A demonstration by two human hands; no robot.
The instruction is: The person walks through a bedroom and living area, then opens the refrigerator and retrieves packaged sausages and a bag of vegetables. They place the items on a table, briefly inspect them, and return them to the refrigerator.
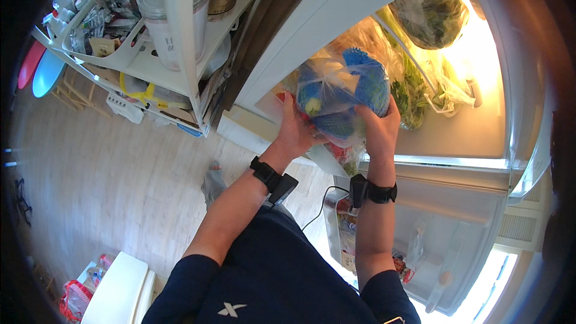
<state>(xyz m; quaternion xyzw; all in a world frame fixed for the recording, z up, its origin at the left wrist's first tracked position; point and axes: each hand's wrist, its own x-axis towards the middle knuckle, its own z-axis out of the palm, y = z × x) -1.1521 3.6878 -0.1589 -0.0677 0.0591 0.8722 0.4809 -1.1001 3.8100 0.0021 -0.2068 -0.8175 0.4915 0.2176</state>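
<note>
Both hands hold a clear plastic bag (333, 94) with blue netted produce inside, in front of the lit compartment of an open refrigerator (454, 144). My left hand (294, 128) grips the bag's left side, its thumb pointing up. On the right side, my right hand (381, 128) closes around the bag, thumb across its front. Something red in plastic (344, 153) shows just below the bag. Behind it lie bagged leafy greens (407, 94), and a dark bag of greens (429, 13) sits farther back. What exactly the blue nets contain is unclear.
At the upper left stands a white shelf rack (157, 72) with a lidded plastic tub (168, 22) and a bin of small packets (105, 31). The opened refrigerator door (450, 207) is at the lower right. A black cable (321, 207) hangs near my right wrist. A white cabinet (117, 290) stands lower left.
</note>
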